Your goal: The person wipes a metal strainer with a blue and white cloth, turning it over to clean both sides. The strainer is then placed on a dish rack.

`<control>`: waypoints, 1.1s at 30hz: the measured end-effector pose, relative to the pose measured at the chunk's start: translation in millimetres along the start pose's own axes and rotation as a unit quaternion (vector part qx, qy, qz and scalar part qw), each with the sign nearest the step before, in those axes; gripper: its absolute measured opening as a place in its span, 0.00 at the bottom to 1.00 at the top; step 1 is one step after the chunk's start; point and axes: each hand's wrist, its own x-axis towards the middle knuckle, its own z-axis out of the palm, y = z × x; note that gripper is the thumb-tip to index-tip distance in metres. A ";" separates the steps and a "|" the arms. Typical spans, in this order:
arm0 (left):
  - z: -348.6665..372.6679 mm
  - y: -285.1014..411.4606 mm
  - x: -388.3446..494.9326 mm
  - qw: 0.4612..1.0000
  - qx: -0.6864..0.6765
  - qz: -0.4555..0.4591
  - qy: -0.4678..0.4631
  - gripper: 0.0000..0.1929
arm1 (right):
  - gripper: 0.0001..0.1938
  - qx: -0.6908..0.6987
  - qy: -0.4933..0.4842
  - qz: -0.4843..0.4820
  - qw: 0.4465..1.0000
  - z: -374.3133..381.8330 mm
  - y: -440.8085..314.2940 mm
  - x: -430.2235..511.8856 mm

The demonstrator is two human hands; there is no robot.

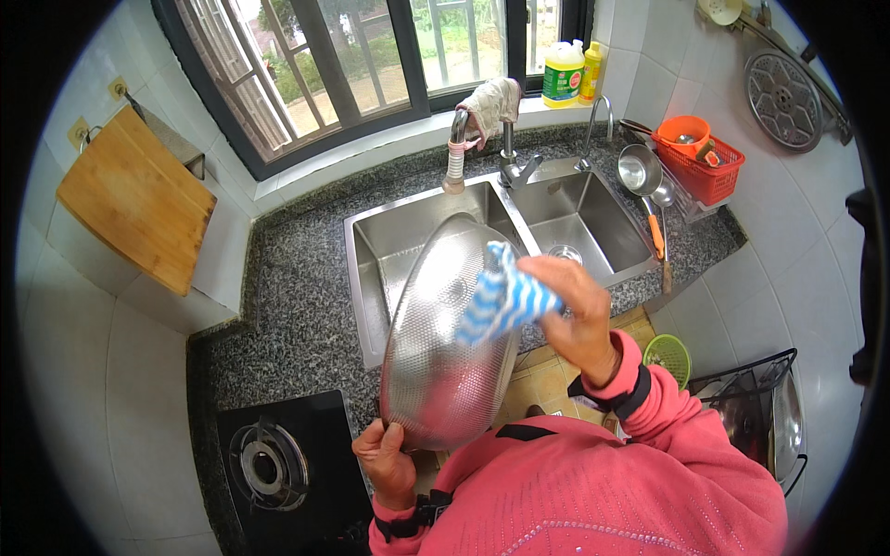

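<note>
A large perforated stainless-steel colander [445, 361] is tilted on edge in front of me, its rounded underside facing up. My left hand [386, 460] grips its near rim, thumb on the outside. In my right hand [578, 313] is a blue-and-white striped cloth [511, 299], slightly blurred, pinched between thumb and fingers. The cloth overlaps the colander's outer wall in view; whether it touches the metal I cannot tell. Behind the colander is a double-bowl steel sink [353, 278], partly hidden by it.
A gas hob [334, 445] lies at the near left on the granite counter [292, 333]. A faucet [511, 163] draped with a rag [490, 108] rises behind the sink. Ladles [640, 170] and a red basket [716, 177] stand right. A green basket [667, 356] sits below.
</note>
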 end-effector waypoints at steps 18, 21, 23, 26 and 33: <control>29.6 2.6 1.1 0.996 0.062 -0.003 -0.058 0.07 | 0.20 -0.012 -0.141 -0.213 0.967 12.6 -69.0 -7.0; 35.1 0.0 -1.2 0.995 0.087 -0.012 -0.050 0.07 | 0.19 -0.007 -0.139 -0.214 0.967 10.1 -61.4 -2.7; 36.3 -0.8 -1.6 0.992 0.104 -0.015 -0.063 0.07 | 0.18 -0.017 -0.133 -0.197 0.971 2.7 -49.6 6.2; 32.5 -1.4 -1.2 0.989 0.106 -0.018 -0.106 0.07 | 0.17 -0.033 -0.106 -0.138 0.984 -12.6 -23.0 22.2; 12.6 -5.7 -1.0 0.983 0.093 -0.023 -0.157 0.07 | 0.09 0.116 -0.029 0.195 0.974 -17.3 72.7 27.8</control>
